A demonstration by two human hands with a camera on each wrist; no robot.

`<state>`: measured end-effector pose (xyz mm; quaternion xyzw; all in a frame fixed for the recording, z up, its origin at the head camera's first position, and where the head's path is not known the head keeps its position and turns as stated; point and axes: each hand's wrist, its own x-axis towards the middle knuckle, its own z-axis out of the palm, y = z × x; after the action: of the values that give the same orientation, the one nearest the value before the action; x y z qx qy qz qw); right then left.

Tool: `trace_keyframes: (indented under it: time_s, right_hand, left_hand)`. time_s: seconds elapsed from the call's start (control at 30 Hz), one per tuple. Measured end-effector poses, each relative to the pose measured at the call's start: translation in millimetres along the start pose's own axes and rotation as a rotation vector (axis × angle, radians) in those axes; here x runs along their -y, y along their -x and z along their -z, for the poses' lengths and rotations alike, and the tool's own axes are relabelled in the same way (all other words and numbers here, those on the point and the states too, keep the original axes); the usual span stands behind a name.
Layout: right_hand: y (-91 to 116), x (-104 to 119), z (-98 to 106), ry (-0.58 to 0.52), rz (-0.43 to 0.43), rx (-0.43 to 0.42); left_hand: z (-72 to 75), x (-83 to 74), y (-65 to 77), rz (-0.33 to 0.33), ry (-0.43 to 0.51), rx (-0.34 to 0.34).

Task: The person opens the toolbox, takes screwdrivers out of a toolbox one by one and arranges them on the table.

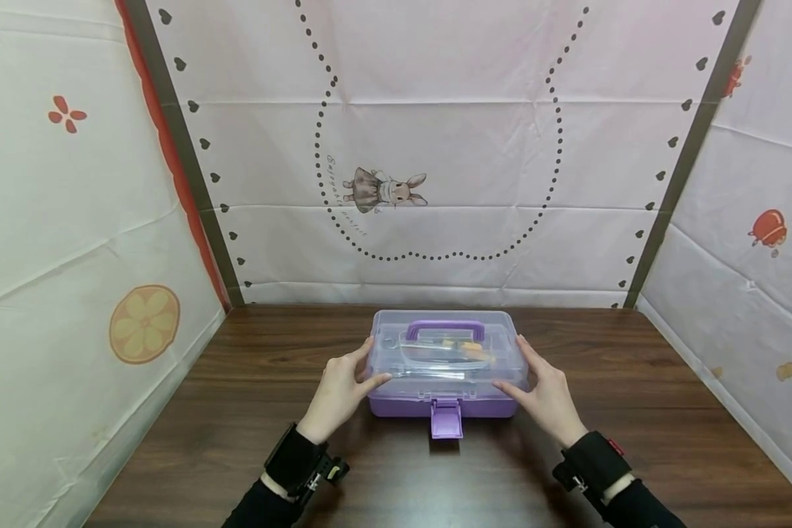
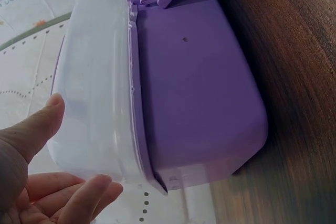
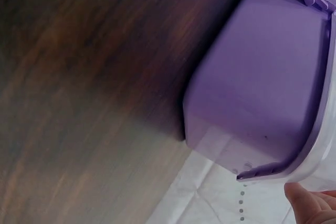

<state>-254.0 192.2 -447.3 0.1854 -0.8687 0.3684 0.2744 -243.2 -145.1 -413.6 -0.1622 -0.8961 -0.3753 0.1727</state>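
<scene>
I have the rectangular purple plastic box (image 1: 396, 408) on the dark wood-grain table (image 1: 251, 418), between my hands. Its purple front latch (image 1: 446, 421) hangs undone; I judge the unlatching done, the clear plastic lid (image 1: 452, 375) not yet lifted. My left hand (image 1: 340, 383) and right hand (image 1: 548, 394) frame the lid's near corners, thumbs in front, fingers extended along the sides, not clenched.
</scene>
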Motion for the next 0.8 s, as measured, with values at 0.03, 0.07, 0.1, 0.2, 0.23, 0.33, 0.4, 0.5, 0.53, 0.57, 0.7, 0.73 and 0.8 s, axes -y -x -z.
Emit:
trace_keyframes:
  time_s: [0.03,0.07,0.1,0.2,0.23,0.33,0.4,0.5,0.53,0.57,0.7,0.73,0.8]
  right_hand:
    - [-0.4,-0.8,0.6,-0.006,0.000,0.005]
    - [-0.8,-1.6,1.2,-0.010,0.001,0.010]
    - [-1.3,-2.5,1.6,-0.012,0.003,0.015]
    - [-3.2,-5.2,2.9,-0.014,0.011,0.021]
    - [-3.9,-6.0,3.1,-0.018,0.012,0.022]
    - [-5.9,-7.5,3.6,-0.033,0.012,0.027]
    - [-6.9,-8.3,4.0,-0.039,0.009,0.032]
    - [-7.7,-9.0,4.5,-0.050,-0.003,0.041]
    - [-7.7,-9.3,4.7,-0.053,-0.007,0.043]
    - [-7.7,-9.6,4.9,-0.052,-0.008,0.044]
    - [-6.7,-9.5,6.4,-0.069,-0.017,0.054]
    - [-6.8,-9.2,6.6,-0.073,-0.016,0.057]
    - [-6.8,-8.2,6.8,-0.085,-0.019,0.061]
  left_hand:
    - [0.6,-0.7,0.3,-0.001,-0.003,0.002]
    - [1.4,-1.3,0.7,-0.001,-0.005,0.005]
    - [2.5,-1.6,0.9,0.000,-0.005,0.008]
    - [7.6,-1.4,-0.9,0.003,0.000,0.014]
    - [9.4,-0.3,-2.5,0.005,0.006,0.014]
    - [14.9,4.6,-10.4,0.004,0.031,0.022]
    - [17.6,9.3,-17.7,-0.004,0.050,0.043]
    - [20.7,17.6,-29.2,-0.001,0.073,0.109]
    - [21.6,20.2,-32.8,-0.002,0.073,0.137]
    - [22.3,22.8,-36.3,0.000,0.068,0.164]
    - [23.0,32.6,-47.8,0.008,0.049,0.264]
    - [22.8,34.9,-50.3,0.015,0.055,0.286]
    - [21.5,39.8,-54.6,0.037,0.083,0.328]
